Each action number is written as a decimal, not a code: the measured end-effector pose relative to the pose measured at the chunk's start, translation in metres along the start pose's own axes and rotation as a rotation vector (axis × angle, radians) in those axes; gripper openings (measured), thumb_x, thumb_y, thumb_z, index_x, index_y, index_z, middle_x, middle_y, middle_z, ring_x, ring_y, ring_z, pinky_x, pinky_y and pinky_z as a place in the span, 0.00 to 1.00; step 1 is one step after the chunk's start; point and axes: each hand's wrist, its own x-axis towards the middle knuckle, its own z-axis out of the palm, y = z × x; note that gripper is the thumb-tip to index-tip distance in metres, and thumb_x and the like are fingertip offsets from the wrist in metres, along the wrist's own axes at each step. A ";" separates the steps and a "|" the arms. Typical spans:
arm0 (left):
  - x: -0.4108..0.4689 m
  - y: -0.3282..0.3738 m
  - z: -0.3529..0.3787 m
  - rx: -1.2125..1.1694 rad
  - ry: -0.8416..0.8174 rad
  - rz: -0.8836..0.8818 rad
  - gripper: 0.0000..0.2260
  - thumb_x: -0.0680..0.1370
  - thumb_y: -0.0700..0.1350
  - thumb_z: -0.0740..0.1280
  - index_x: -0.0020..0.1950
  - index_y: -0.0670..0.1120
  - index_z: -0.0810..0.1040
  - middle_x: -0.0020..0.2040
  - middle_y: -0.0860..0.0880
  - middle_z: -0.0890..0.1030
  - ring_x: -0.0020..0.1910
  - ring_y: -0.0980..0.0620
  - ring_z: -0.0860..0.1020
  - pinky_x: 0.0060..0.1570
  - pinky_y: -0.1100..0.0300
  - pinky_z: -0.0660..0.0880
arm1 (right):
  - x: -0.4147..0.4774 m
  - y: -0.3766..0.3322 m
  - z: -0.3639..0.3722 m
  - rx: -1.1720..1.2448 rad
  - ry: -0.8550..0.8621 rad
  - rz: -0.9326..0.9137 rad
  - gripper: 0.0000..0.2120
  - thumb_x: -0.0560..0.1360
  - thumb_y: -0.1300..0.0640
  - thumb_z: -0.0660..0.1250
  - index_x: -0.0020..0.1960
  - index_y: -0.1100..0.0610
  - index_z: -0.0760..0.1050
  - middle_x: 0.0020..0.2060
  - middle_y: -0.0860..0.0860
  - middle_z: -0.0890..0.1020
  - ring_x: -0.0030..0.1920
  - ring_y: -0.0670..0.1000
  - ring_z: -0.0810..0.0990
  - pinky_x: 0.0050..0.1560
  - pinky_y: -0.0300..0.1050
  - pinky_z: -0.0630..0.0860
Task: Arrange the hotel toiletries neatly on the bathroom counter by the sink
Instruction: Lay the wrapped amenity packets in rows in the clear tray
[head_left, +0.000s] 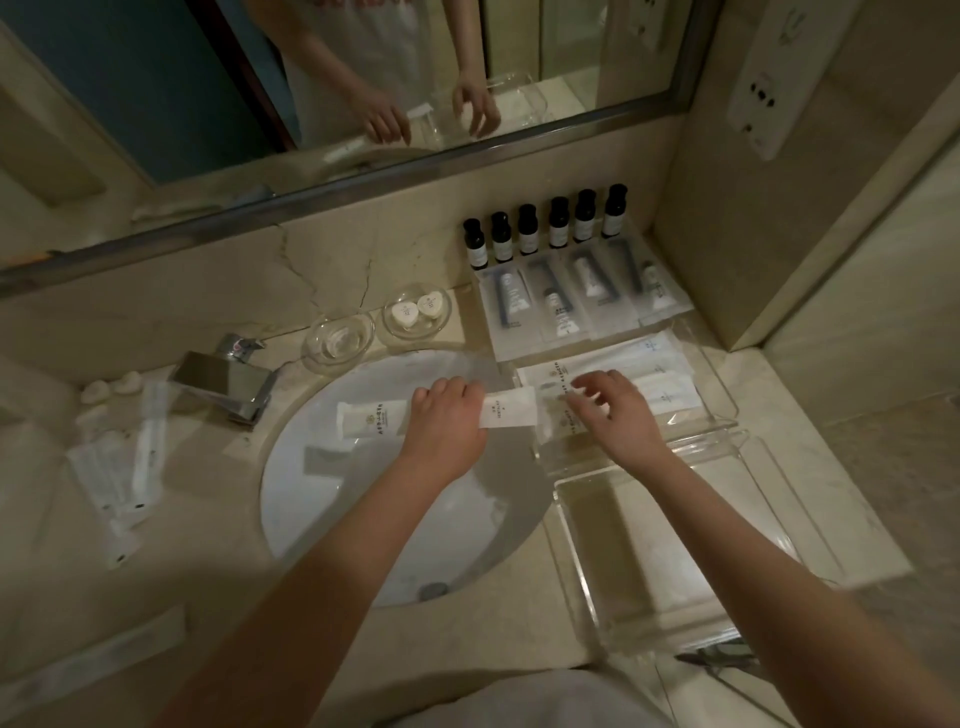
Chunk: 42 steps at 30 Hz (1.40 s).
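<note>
My left hand (448, 415) grips a long white sachet (509, 408) over the sink rim; its other end (366, 421) sticks out left of the fist. My right hand (613, 410) hovers with fingers spread over flat white packets (660, 387) lying in a clear tray (724, 387). Several small dark bottles (545, 223) stand in a row against the back wall. In front of them lie clear packets with tubes (566, 301). Two heart-shaped soaps (418, 312) sit in a glass dish.
The white sink basin (389, 519) lies below my arms, the chrome tap (228, 379) to its left. An empty glass dish (340, 338) sits behind the basin. More wrapped items (124, 467) lie on the left counter. An empty clear tray (649, 545) is at right.
</note>
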 end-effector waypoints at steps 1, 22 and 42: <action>0.000 0.003 0.000 0.004 0.000 0.004 0.13 0.76 0.45 0.60 0.60 0.44 0.69 0.57 0.45 0.74 0.58 0.44 0.71 0.55 0.53 0.64 | -0.001 -0.014 0.000 0.189 -0.074 0.063 0.07 0.76 0.53 0.66 0.48 0.56 0.78 0.43 0.53 0.81 0.43 0.51 0.78 0.45 0.44 0.74; 0.024 0.069 0.035 -0.372 -0.236 0.172 0.17 0.77 0.42 0.63 0.65 0.42 0.67 0.62 0.41 0.72 0.61 0.41 0.71 0.60 0.48 0.70 | -0.001 0.057 -0.071 -0.270 0.250 0.439 0.12 0.75 0.57 0.61 0.54 0.61 0.75 0.50 0.61 0.80 0.52 0.63 0.75 0.47 0.50 0.72; 0.019 0.070 0.059 -0.195 -0.169 0.062 0.15 0.77 0.50 0.63 0.63 0.49 0.75 0.61 0.49 0.74 0.64 0.47 0.66 0.60 0.53 0.63 | -0.001 0.053 -0.031 -0.529 -0.089 0.050 0.23 0.70 0.52 0.70 0.64 0.53 0.73 0.62 0.58 0.74 0.64 0.62 0.70 0.58 0.55 0.71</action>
